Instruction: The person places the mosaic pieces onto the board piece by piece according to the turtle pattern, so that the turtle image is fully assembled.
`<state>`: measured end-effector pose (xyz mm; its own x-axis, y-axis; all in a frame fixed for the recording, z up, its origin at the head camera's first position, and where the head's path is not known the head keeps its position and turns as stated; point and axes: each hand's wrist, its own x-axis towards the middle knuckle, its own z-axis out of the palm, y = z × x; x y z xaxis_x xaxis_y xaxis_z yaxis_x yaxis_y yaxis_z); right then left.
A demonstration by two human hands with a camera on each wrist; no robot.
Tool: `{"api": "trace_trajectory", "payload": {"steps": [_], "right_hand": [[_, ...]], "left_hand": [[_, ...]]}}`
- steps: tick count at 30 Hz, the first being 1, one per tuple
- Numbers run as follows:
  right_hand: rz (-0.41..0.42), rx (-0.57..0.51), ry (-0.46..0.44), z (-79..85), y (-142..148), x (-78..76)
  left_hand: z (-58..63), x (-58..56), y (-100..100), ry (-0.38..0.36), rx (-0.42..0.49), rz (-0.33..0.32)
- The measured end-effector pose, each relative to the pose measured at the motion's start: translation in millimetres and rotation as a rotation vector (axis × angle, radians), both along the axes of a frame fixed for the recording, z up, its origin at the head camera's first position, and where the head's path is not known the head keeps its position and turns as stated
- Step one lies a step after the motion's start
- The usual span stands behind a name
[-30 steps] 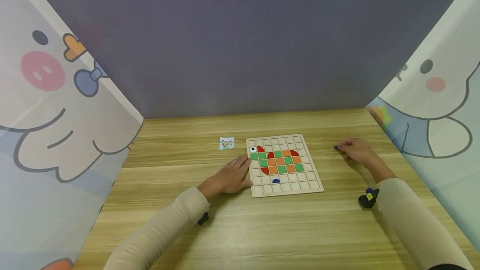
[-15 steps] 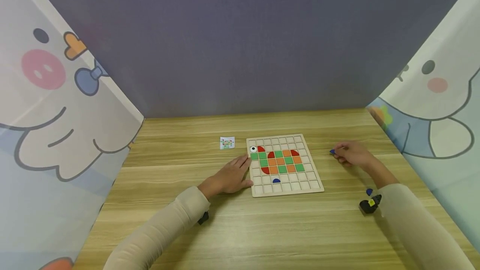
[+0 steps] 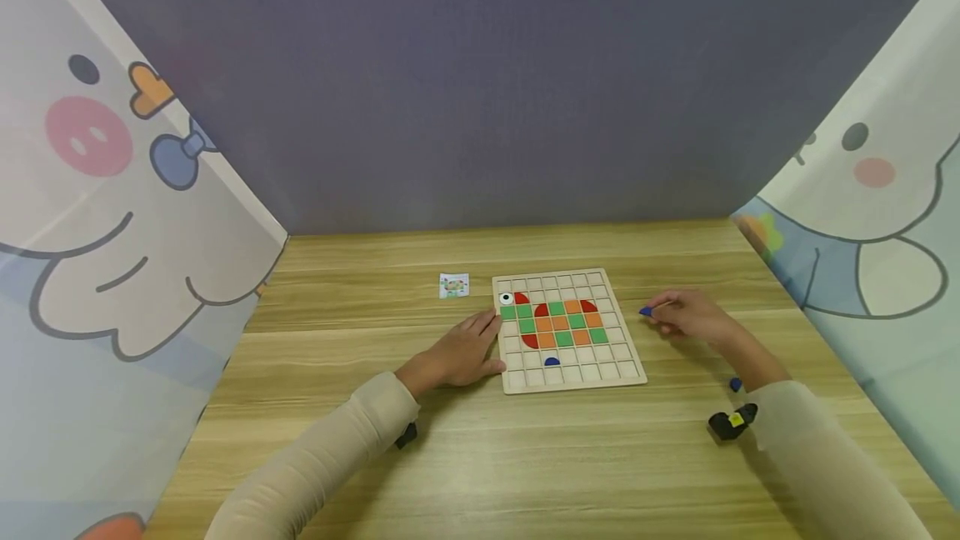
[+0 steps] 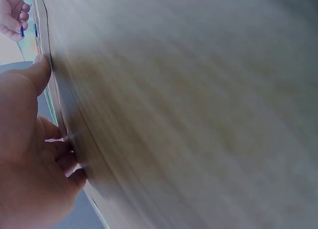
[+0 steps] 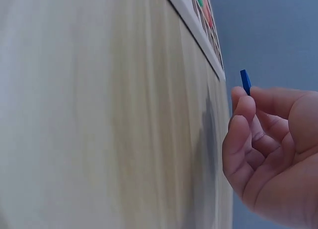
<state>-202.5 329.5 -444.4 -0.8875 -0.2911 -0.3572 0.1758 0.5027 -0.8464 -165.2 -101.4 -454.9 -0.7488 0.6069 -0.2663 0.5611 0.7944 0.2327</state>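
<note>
My right hand pinches a small blue piece between thumb and fingertips, off the board's right side. In the right wrist view this blue piece juts up from the fingertips, above the table. My left hand rests at the left edge of the wooden grid board, fingers and thumb extended and touching it. Red, green and orange tiles form a pattern on the board, with a round eye tile at its upper left. A blue half-round tile lies in a lower square.
A small picture card lies behind my left hand. Another blue piece is on the wooden table near my right wrist, beside the black wrist camera. A grey panel and printed side panels enclose the table.
My right hand has moved left towards the board, carrying the blue piece. The second blue piece by the right wrist shows more plainly now. My left hand and the board stay put.
</note>
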Motion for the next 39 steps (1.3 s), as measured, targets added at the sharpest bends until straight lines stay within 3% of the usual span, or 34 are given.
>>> {"api": "trace_trajectory", "payload": {"steps": [6,21,30,39], "right_hand": [[0.020,-0.008,-0.041,-1.6,-15,8.5],[0.081,0.034,-0.032,-0.9,-43,27.4],[0.150,0.033,-0.036,-0.5,-52,32.9],[0.166,0.070,-0.006,0.4,-59,35.2]], "left_hand": [[0.1,-0.3,1,0.003,0.001,-0.005],[-1.2,0.9,-1,0.007,0.008,-0.004],[0.1,1.4,-1,-0.003,0.013,0.002],[0.0,1.0,-1,-0.003,0.011,-0.003]]}}
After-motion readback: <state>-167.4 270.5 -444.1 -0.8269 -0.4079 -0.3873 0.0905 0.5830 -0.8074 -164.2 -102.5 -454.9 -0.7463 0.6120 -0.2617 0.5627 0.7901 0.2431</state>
